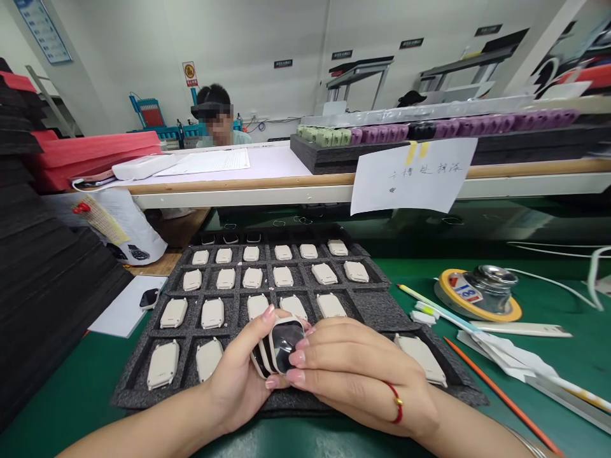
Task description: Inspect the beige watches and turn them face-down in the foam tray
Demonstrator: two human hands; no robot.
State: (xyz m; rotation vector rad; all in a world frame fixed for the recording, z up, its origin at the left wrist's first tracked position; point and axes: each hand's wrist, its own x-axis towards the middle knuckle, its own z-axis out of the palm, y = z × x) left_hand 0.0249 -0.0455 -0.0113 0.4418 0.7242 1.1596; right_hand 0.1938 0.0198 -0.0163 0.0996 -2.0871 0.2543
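Over the near edge of a black foam tray (382, 310), my left hand (238, 372) is closed around a small stack of watch cases (287, 340) with pale rims and dark glossy faces. The stack stands on edge, its front face turned to the right. My right hand (363, 375), a red cord round one finger, grips the front watch case from the right, fingertips against its glass. Rows of cream watch cases (163, 364) lie back-up in the tray's compartments. One of them (422, 359) is partly behind my right hand.
On the right are a tape roll (449, 296) around a metal-topped jar (496, 277), an orange stick (501, 394) and white strips. A watch (149, 298) lies on white paper at left, near stacked black foam (42, 273). A shelf (286, 191) spans the back; a person (214, 121) sits beyond.
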